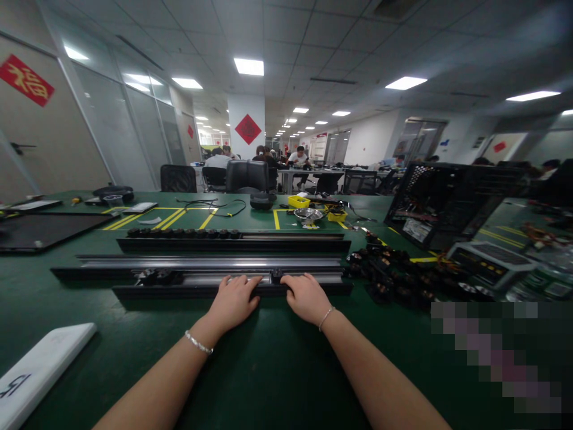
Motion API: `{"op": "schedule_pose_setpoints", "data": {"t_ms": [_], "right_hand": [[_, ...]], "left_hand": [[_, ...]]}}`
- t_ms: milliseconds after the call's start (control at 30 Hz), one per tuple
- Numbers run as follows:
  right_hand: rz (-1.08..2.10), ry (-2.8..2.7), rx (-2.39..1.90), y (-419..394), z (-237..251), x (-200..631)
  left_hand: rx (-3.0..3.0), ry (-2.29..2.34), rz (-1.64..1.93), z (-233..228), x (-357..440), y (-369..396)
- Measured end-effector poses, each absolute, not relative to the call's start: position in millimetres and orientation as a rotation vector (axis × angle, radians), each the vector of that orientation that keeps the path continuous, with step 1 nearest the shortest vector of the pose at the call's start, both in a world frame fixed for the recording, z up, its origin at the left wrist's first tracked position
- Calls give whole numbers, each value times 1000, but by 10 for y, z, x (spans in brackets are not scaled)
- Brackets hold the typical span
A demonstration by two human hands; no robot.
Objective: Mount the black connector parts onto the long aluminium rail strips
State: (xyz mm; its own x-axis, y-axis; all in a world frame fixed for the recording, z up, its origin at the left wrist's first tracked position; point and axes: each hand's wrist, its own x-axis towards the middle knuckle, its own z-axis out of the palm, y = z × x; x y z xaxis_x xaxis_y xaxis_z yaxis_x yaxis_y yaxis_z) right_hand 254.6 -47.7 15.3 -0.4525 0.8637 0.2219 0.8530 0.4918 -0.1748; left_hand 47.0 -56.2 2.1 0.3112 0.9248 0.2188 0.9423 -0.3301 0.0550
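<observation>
A long black rail [201,291] with a bright metal channel lies across the green table before me. My left hand [233,301] grips its front edge, fingers over the channel and thumb in front. My right hand [308,297] is beside a small black block [276,275] in the channel, its index finger against the block and its thumb at the rail's near side. More black parts [154,276] sit in the channel's left end. Behind it lies a second rail [98,273], then a third rail [295,245] with a row of black round parts [197,234].
Right of the rails lies a heap of black parts [389,272], near an opened computer case [447,203] and a grey power unit [492,263]. A metal bowl [308,215] and yellow bin [298,201] stand behind. A white box [49,364] lies front left. People sit far off.
</observation>
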Motion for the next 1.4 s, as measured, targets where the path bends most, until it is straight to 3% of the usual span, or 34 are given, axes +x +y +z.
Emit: {"op": "schedule_pose_setpoints", "data": {"t_ms": [1400], "right_hand": [[137, -2441, -1542, -452, 209, 2673]], "left_hand": [[-2470, -1813, -299, 47, 488, -570]]}}
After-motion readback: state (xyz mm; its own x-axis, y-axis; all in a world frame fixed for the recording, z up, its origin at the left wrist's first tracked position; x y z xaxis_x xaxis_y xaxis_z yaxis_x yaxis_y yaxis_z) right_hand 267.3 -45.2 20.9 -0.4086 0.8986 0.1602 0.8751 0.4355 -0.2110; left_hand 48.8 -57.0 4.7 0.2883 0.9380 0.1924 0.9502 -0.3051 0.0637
